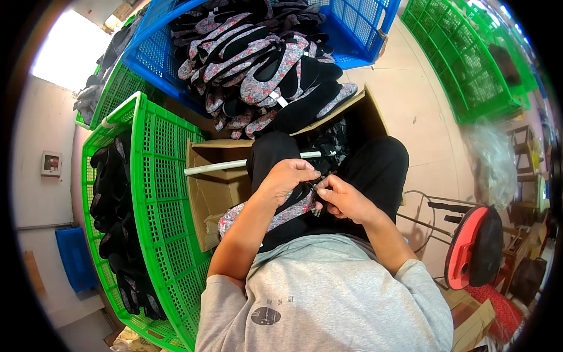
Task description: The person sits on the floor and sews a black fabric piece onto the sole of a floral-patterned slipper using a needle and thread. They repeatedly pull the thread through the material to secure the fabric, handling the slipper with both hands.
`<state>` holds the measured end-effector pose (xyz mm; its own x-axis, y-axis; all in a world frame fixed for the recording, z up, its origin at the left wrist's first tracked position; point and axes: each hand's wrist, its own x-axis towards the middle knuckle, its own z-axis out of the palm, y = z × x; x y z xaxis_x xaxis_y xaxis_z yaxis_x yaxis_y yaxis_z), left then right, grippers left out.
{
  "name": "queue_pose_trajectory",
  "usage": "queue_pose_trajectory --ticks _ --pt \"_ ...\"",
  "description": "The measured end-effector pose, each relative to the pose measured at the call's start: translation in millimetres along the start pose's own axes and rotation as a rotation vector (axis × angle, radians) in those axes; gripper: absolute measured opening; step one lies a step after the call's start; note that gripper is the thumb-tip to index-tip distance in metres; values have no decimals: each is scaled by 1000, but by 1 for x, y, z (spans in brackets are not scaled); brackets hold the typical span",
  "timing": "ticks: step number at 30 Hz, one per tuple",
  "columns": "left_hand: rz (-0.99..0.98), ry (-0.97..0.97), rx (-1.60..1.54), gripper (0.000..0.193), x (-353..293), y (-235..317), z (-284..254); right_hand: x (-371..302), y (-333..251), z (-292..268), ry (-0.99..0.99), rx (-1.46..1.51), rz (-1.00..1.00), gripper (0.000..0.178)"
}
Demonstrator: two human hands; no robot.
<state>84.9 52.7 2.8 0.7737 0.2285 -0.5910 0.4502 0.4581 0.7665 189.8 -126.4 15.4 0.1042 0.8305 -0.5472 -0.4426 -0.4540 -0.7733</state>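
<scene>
From the head, the left hand (287, 178) and right hand (350, 202) pinch a thin dark bit (311, 185) between them, too small to name for sure. The flowery slipper (291, 215) lies on the lap, just under the left hand. It does not look finished. Past the hands, a blue crate (365, 30) has a big heap (267, 79) of soft-looking, black and flowery ones, maybe left to do. Left of the hands stands a stiff green crate (167, 146), full of little holes.
</scene>
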Motion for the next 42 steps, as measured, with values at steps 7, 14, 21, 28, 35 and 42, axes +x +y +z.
queue_pose_trajectory --ticks 7,14,21,28,35,42 --pt "3 -7 -25 10 3 -3 4 1 1 3 26 31 8 15" --pt "-1 -1 -31 10 6 -5 7 3 0 6 69 9 28 10" --pt "-29 7 -53 10 5 -2 11 7 6 4 85 17 7 12" --pt "-18 45 -20 10 8 -4 12 8 7 5 94 48 20 10" --pt "-15 49 -34 9 10 -7 12 8 8 4 97 65 23 11" --pt "-35 56 -41 9 7 -3 14 10 14 3 95 116 16 10"
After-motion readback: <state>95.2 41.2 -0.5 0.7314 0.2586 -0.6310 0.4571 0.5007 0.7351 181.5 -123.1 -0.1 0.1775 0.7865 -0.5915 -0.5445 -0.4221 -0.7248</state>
